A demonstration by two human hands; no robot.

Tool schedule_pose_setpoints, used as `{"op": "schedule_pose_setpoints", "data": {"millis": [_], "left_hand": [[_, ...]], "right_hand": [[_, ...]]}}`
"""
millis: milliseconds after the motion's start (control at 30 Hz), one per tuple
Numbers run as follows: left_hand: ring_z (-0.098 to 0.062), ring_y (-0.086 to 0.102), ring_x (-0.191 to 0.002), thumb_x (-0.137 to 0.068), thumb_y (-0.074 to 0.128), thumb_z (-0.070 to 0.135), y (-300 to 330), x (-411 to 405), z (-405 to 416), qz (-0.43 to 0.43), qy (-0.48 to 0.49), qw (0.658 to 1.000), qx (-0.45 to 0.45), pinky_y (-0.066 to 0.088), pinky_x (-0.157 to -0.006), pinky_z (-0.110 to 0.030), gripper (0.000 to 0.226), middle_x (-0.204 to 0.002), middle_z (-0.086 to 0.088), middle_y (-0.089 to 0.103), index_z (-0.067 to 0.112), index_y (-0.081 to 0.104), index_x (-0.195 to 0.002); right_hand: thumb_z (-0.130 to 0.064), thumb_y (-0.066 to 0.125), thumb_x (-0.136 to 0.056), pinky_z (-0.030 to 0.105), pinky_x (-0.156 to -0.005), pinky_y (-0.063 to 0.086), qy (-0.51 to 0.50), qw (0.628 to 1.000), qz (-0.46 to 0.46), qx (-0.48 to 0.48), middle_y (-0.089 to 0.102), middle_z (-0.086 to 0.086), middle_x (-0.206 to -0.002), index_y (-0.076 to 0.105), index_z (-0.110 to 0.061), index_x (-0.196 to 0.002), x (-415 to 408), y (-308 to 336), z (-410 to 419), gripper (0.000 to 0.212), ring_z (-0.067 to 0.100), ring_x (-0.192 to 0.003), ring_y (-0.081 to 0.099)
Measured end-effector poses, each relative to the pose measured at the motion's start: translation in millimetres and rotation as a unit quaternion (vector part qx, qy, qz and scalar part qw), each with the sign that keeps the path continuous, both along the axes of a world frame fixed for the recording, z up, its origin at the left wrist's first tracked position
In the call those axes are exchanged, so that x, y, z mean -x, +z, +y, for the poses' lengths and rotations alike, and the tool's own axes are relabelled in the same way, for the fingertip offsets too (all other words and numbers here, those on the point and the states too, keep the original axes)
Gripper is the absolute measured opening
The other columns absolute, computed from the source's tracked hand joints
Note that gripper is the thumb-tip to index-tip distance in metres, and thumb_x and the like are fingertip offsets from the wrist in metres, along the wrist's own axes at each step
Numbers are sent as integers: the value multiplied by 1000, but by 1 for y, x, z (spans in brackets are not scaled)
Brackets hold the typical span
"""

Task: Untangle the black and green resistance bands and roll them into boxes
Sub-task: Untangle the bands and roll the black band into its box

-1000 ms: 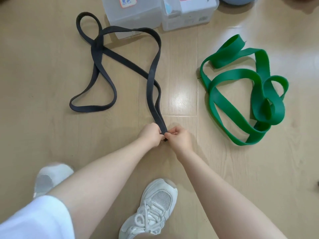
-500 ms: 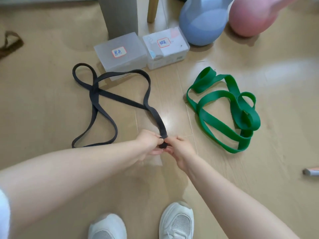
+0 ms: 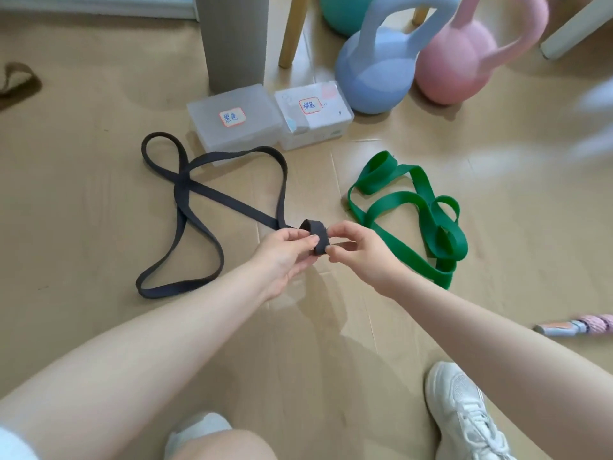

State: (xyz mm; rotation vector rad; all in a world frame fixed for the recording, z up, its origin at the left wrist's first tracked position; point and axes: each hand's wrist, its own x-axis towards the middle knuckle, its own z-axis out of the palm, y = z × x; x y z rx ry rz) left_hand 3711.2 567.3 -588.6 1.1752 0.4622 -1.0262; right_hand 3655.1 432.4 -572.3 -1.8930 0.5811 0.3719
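A black resistance band lies looped and crossed over itself on the wooden floor. Its near end is wound into a small roll held just above the floor. My left hand pinches the roll from the left and my right hand pinches it from the right. The green resistance band lies in a loose tangle to the right, apart from the black one. Two translucent lidded boxes stand at the back: the left box and the right box, each with a handwritten label. Part of the black band rests against the left box.
Behind the boxes are a grey post, a wooden leg, a blue kettlebell, a pink kettlebell and a teal ball. A pink-handled object lies at right. My white shoes are near the bottom edge.
The view has tilted up, showing the kettlebells. Both hands have lifted the band's end off the floor and wound it into a small roll; more black band has been drawn toward me.
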Motion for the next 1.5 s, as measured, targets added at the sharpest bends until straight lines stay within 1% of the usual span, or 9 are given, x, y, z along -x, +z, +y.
{"op": "schedule_pose_setpoints", "data": {"millis": [100,300,500,667,833,900,1000,1200,1500], "left_hand": [[-23,67,-87,-87,59,-1,-9,5,-13,2,46,999,6,56,-74,-27,14,-106,-16,65,5,53,-98],[-21,67,-93,-87,60,2,-11,13,-61,-62,65,996,-10,57,-76,-24,16,-103,-15,64,4,58,-102],[-26,68,-92,-85,63,7,4,46,-95,-70,88,990,-91,57,-74,-27,33,-113,-16,62,13,53,-116],[-15,61,-96,-91,58,13,17,81,-112,-92,78,980,-159,47,-89,-22,34,-111,-5,63,18,57,-125],[-4,40,-119,-88,62,17,-10,92,-124,-302,-31,885,-354,27,-99,-14,28,-129,7,43,21,66,-115],[5,49,-105,-86,64,11,-19,100,-126,-378,-40,864,-331,33,-96,-9,26,-112,4,56,16,68,-111],[12,54,-91,-83,67,15,-20,110,-127,-406,-51,863,-295,33,-82,3,30,-103,5,65,17,66,-114],[4,63,-93,-88,61,11,-11,107,-109,-398,-14,885,-243,43,-84,-7,15,-95,8,70,24,61,-94],[-3,64,-98,-88,60,8,4,126,-68,-408,49,892,-188,48,-91,-19,22,-100,6,70,19,66,-105]], "right_hand": [[-6,58,-87,15,-79,50,19,999,-28,-31,54,-20,-106,62,-28,-89,-4,-7,-16,23,-1,-78,66],[-17,60,-89,27,-75,56,-28,991,-35,-128,64,4,-82,62,-15,-72,-20,-19,-60,17,12,-75,63],[-10,58,-90,31,-70,59,-24,972,-30,-230,68,15,-91,40,-22,-100,-5,-20,-103,24,21,-78,67],[-13,45,-97,28,-76,54,108,963,2,-245,66,5,-97,54,-28,-108,26,-19,-113,21,14,-84,66],[-5,55,-90,14,-79,47,103,976,-56,-185,59,6,-108,59,-18,-103,40,-32,-129,18,2,-92,61],[-7,61,-86,13,-80,45,111,982,-90,-125,57,4,-110,63,-23,-97,44,-39,-137,20,8,-100,58],[-10,65,-84,31,-87,48,116,984,-103,-89,61,-4,-99,64,-32,-92,52,-39,-141,24,11,-94,57],[-6,68,-81,28,-82,51,102,983,-102,-116,66,-3,-92,65,-27,-93,56,-23,-126,24,9,-86,60],[-5,66,-82,23,-75,51,143,979,-135,-58,69,-2,-83,65,-22,-87,57,7,-83,18,9,-75,65]]}}
